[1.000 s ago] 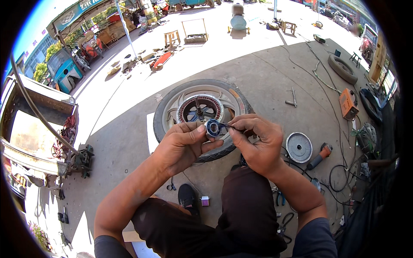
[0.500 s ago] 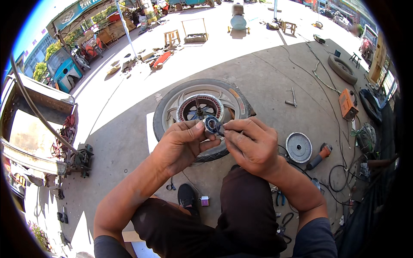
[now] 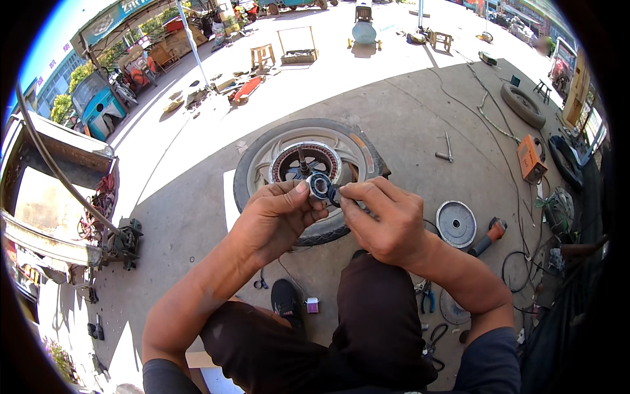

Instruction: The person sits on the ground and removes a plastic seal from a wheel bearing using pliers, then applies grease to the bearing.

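Between the thumb and fingers of my left hand (image 3: 272, 213) is a round metal bearing (image 3: 319, 186), its ring face and centre hole turned up toward me. My right hand (image 3: 387, 220) pinches a thin black ring (image 3: 334, 196), which looks like a bearing seal, close beside the bearing's right edge. Whether the two touch is too small to tell. Just beyond and below my hands lies a spoked wheel with a tyre (image 3: 252, 161). Its open hub (image 3: 279, 161) shows copper-coloured windings and an upright shaft (image 3: 302, 157). My hands hide the wheel's near part.
Right of my knees lie a round metal cover (image 3: 455, 224), an angle grinder (image 3: 487, 240), pliers (image 3: 428, 299) and scissors (image 3: 435, 341). Farther right are an orange machine (image 3: 530, 161), loose cables and a tyre (image 3: 522, 106). A T-shaped tool (image 3: 446, 151) and small purple box (image 3: 312, 306) lie on the ground.
The black ring in my right hand has shifted slightly down and off the bearing's face. The bearing's opening shows more plainly, and my left fingers have curled in beneath it.
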Tool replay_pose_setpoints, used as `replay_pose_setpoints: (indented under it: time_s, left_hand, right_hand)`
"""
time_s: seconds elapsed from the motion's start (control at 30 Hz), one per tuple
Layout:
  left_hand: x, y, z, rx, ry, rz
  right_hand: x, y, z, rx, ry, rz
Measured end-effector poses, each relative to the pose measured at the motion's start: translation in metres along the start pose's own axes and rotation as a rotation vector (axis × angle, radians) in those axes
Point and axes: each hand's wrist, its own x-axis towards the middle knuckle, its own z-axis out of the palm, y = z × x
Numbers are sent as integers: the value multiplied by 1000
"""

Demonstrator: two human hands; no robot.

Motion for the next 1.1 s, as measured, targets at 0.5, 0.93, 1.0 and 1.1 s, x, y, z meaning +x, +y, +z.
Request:
replay_pose_setpoints:
  time_s: [0.5,0.93,1.0,1.1]
  left_hand:
    - [2,-2,3,41,-9,-4]
    - [4,-3,1,0,-29,8]
    - [4,-3,-1,-11,-41,10]
    - [3,-2,6,-29,-27,-3]
  right_hand:
    - [11,12,-9,488,51,447]
    - [6,2,-8,393,23,297]
    - [6,-3,-10,600,32,478]
    - [-2,-4,-8,894,97,785]
